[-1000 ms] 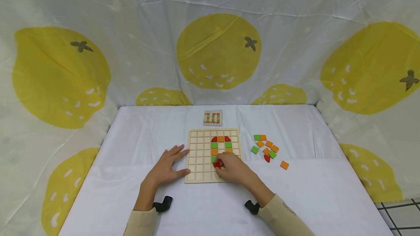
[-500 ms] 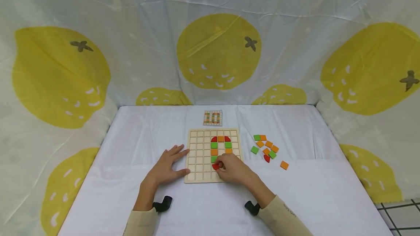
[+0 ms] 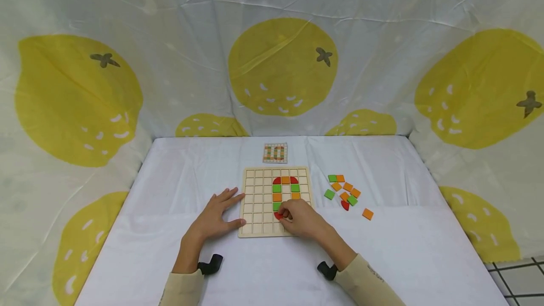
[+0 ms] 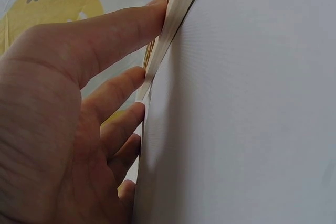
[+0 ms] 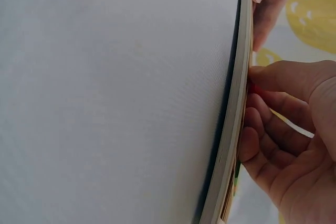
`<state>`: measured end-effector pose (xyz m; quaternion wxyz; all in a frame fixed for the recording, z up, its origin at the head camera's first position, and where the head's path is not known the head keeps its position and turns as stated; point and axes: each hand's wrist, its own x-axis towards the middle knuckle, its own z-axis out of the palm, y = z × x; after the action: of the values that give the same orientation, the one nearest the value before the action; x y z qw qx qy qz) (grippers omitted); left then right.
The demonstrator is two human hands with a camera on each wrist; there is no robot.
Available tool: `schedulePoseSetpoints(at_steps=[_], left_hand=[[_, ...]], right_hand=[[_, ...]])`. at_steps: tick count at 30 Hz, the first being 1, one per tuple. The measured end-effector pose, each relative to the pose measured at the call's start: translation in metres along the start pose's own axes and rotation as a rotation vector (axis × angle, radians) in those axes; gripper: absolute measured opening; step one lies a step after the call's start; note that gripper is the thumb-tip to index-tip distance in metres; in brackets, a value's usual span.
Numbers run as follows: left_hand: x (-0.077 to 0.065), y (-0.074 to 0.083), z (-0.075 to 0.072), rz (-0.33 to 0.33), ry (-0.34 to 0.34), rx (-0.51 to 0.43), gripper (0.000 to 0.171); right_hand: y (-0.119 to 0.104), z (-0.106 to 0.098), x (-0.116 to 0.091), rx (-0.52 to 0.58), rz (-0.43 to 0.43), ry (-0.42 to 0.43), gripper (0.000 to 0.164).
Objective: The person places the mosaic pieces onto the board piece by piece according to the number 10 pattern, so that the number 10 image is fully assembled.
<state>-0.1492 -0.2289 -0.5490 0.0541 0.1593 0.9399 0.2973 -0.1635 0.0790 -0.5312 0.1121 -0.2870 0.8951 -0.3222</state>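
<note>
A wooden grid board [image 3: 258,211] lies on the table, with red, orange and green tiles forming a rounded column shape in its right half. My right hand [image 3: 303,217] is over the lower right of the board, its thumb and index finger pinching a red quarter-round tile [image 3: 278,216] just below a green square tile [image 3: 277,207]. In the right wrist view the red tile [image 5: 254,88] shows between thumb and index finger, the other fingers curled. With fingers spread, my left hand [image 3: 216,215] rests at the board's left edge; its thumb touches that edge in the left wrist view.
Loose orange and green squares and a red quarter-round piece [image 3: 345,206] lie scattered right of the board. One orange square [image 3: 368,214] sits apart, nearer me. Behind the board is a small printed pattern card [image 3: 275,153]. A lemon-print cloth [image 3: 280,65] hangs around the table.
The red quarter-round tile has turned and settled slightly lower and to the left under the right fingertips. The left hand has stayed in place.
</note>
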Motion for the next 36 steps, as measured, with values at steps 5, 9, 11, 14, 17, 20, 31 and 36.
schedulePoseSetpoints(at_steps=[5, 9, 11, 14, 17, 20, 31, 36], left_hand=[[0.0, -0.001, 0.0, 0.003, -0.002, 0.001, 0.079], [0.0, -0.002, 0.0, 0.002, 0.0, 0.001, 0.079], [0.001, -0.002, 0.0, 0.004, 0.001, 0.004, 0.079], [0.001, -0.002, 0.0, 0.008, 0.001, 0.002, 0.079], [0.001, -0.002, 0.0, 0.012, 0.0, -0.001, 0.08], [0.0, -0.002, 0.0, 0.01, 0.0, -0.004, 0.08], [0.0, 0.002, -0.003, -0.005, -0.006, 0.003, 0.079], [0.0, 0.0, -0.001, -0.002, -0.01, 0.021, 0.079]], right_hand=[[0.0, 0.001, 0.0, -0.009, -0.019, 0.01, 0.009], [0.0, 0.001, 0.0, -0.003, -0.034, 0.01, 0.012], [0.0, 0.0, 0.0, 0.002, -0.036, 0.013, 0.012], [0.001, -0.003, -0.002, 0.012, -0.019, 0.022, 0.012], [0.005, -0.011, -0.008, 0.025, 0.026, 0.055, 0.014], [0.015, -0.023, -0.017, 0.026, 0.082, 0.104, 0.017], [0.066, -0.07, -0.059, -0.103, 0.156, 0.211, 0.024], [0.086, -0.081, -0.078, -0.153, 0.17, 0.232, 0.027]])
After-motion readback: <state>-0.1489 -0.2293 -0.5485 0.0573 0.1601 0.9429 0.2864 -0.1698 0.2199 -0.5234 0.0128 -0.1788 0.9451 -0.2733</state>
